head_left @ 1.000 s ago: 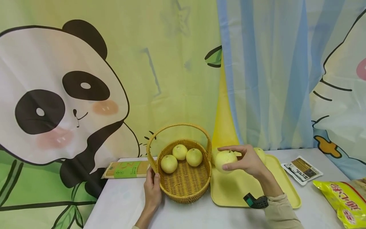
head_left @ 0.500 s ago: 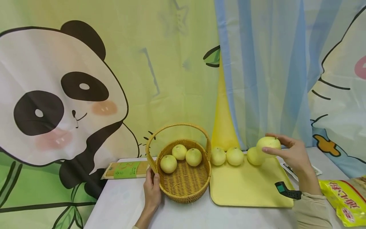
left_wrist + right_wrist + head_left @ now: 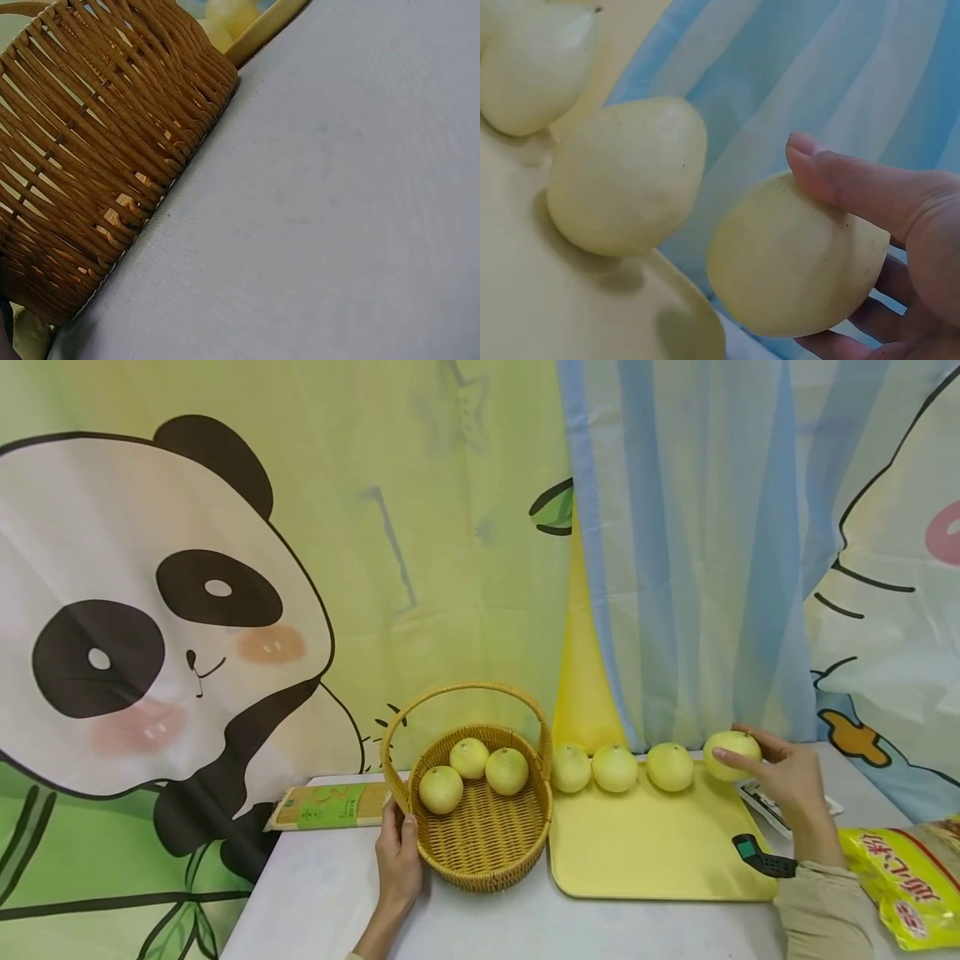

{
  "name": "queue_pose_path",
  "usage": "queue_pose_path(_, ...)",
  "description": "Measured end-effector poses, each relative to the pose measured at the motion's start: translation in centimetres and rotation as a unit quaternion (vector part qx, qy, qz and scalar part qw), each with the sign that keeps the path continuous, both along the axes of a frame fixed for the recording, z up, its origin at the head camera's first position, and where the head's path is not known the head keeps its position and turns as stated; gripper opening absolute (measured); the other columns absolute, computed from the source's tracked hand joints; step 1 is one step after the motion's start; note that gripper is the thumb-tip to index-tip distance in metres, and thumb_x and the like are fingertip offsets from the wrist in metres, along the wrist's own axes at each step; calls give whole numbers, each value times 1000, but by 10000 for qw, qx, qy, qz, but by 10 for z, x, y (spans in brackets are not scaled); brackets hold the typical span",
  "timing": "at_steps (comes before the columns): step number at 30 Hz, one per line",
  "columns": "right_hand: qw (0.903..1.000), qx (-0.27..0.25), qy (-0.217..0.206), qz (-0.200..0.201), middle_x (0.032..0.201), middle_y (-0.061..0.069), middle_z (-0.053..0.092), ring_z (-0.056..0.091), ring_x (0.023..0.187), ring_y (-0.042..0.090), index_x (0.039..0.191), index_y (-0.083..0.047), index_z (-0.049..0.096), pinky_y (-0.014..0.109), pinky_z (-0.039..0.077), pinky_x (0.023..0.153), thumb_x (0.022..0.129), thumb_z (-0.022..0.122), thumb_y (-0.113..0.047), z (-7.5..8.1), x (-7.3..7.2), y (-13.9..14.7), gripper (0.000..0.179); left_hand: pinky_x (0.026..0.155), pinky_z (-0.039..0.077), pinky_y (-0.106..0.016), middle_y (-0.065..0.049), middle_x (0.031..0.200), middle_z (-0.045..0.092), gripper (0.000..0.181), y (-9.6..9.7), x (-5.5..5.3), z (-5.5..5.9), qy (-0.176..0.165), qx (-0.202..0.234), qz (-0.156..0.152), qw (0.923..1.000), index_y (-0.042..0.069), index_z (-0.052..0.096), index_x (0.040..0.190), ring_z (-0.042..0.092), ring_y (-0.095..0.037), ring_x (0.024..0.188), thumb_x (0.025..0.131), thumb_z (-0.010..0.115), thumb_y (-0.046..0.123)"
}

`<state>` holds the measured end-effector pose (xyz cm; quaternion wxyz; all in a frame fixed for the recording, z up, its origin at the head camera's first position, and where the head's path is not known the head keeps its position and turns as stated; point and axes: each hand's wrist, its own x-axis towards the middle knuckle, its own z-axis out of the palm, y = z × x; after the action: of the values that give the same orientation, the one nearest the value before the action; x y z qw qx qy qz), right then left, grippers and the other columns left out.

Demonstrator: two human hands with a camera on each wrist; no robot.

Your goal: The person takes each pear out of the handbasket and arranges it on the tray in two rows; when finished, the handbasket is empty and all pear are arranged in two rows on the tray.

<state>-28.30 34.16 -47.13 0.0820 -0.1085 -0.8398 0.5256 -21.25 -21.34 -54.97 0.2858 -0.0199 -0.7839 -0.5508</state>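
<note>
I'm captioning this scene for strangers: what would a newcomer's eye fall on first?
Probably the huge cartoon panda on the left of the head view. Then the wicker basket at lower centre, three pale fruits inside, the left hand gripping its left side. Farther right, the right hand holds another fruit beside a row of three along the yellow tray's far edge.

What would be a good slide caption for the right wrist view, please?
Right hand holding a pale yellow fruit near the tray, striped curtain behind.
</note>
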Motion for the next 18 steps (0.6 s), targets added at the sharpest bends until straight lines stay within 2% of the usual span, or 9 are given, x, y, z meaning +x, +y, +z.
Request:
queue_pose_path(2,10000,15,-8,29,166,14,44,46,148,39,159,-12,49,2,47,76,89,81,-56,-6,-2,1,89,107,39,-4,-18,158,54,49,0,0,0,20,5,4,10000,11,42,161,55,-33,143,112,43,9)
queue_pose_path(5,9999,8,78,153,163,15,48,59,130,12,159,-10,49,3,49,78,90,82,-52,-14,-4,1,88,107,39,-4,-18,157,55,49,0,0,1,44,2,8,10000,11,42,161,55,-33,142,112,43,8)
queue_pose_path(7,9995,67,148,268,162,19,49,57,115,-4,159,-9,50,4,50,79,91,82,-51,-18,-5,1,86,106,39,-3,-19,157,55,49,1,0,1,59,-5,13,10000,10,43,161,55,-33,142,112,43,8)
queue_pose_path(8,9993,118,166,326,161,21,50,56,112,-7,158,-9,51,4,50,78,91,82,-50,-20,-6,0,85,106,39,-3,-19,157,55,49,1,0,2,67,-14,16,10000,10,42,161,55,-33,142,112,43,8)
queue_pose_path(9,9989,186,189,398,160,25,50,57,113,-4,158,-8,50,5,50,77,91,81,-51,-22,-6,-1,85,106,39,-3,-19,157,55,49,1,0,2,52,-16,20,10000,11,42,161,55,-32,142,112,43,8)
queue_pose_path(11,9979,318,210,530,159,29,48,63,125,15,158,-6,50,4,49,75,92,81,-51,-25,-8,-3,85,106,39,-3,-19,157,55,49,1,0,1,41,-15,29,10000,11,42,161,55,-32,142,112,43,8)
queue_pose_path(14,9967,447,179,655,162,31,43,48,143,48,159,-6,49,3,44,74,92,79,-53,-28,-9,-7,87,106,39,-3,-19,157,55,49,1,1,2,6,-23,46,10000,11,42,161,56,-33,142,112,43,9)
queue_pose_path(15,9965,457,164,686,163,31,41,42,146,54,159,-6,48,2,43,74,93,79,-54,-28,-9,-7,88,106,39,-3,-19,157,55,49,1,1,2,-16,-20,56,10000,11,42,161,55,-32,142,112,43,9)
queue_pose_path(18,9961,499,130,714,165,30,38,37,148,57,161,-7,46,3,41,75,94,77,-54,-29,-9,-8,88,105,39,-2,-19,157,54,49,2,2,3,-36,-46,68,10000,10,42,161,55,-33,142,112,43,9)
